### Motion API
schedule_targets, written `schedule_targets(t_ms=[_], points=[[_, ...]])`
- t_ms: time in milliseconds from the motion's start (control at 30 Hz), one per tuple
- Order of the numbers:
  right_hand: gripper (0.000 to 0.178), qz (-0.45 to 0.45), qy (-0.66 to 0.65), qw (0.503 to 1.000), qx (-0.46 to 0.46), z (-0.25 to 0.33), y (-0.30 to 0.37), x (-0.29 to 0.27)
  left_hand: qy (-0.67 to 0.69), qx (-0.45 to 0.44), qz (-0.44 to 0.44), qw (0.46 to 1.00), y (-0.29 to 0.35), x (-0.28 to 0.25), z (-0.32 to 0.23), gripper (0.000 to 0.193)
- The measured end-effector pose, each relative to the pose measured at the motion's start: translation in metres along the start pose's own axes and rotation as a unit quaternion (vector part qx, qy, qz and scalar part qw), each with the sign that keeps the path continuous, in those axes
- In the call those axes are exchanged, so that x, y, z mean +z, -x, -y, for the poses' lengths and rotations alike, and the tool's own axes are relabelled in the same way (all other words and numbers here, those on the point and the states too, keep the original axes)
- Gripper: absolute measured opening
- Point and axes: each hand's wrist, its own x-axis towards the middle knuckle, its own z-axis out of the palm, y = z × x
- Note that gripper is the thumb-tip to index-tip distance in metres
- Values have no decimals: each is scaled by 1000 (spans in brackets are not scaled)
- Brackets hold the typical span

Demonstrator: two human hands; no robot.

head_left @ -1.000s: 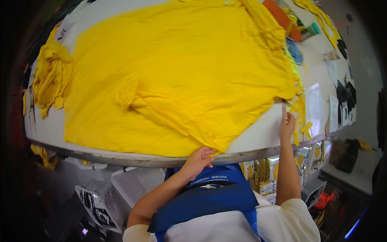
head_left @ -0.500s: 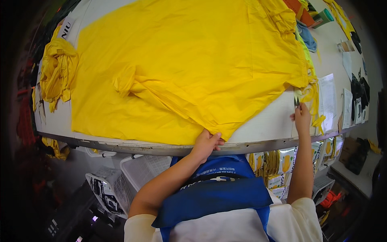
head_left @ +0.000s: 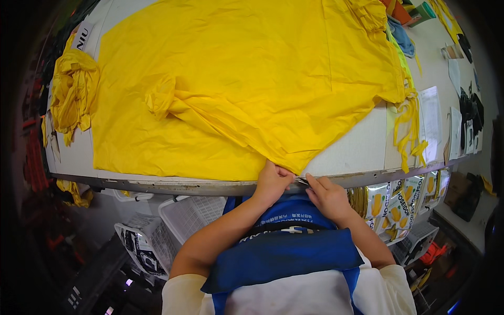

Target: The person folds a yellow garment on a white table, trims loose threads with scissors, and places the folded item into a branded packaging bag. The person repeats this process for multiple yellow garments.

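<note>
A large yellow garment [head_left: 226,79] of thin, wrinkled fabric lies spread over the white table, with a twisted sleeve-like fold running down to the front edge. My left hand [head_left: 274,184] pinches a corner of it at the table edge. My right hand [head_left: 326,195] has its fingers closed on small thread snips [head_left: 303,181]. Their blades point left at the pinched corner, close to my left fingertips. The handles are mostly covered by the right hand, and I cannot tell whether the blades touch the fabric.
A bunched yellow cloth [head_left: 74,89] lies at the left end of the table [head_left: 362,152]. Yellow strips [head_left: 407,128] and white papers [head_left: 430,121] lie on the right. Below the edge are white plastic baskets [head_left: 191,212] and several printed yellow-and-white packages [head_left: 378,202].
My right hand has come from the right side of the table to beside my left hand, bringing the snips along. The left hand stays at the garment's corner, its fingers slightly shifted.
</note>
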Motion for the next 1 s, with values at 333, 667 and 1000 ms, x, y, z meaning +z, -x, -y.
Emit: schedule_targets(t_ms=[333,667,1000], points=[[34,-45,34,994,-95,-9,-14,7,-49,-1,-10,999,2,0,-5,60],[32,-81,-34,992,-93,-24,-14,4,15,-57,-27,998,10,-24,-11,51],[41,-300,171,922,174,-157,-22,-23,-450,288,-502,680,-39,-243,-101,38]])
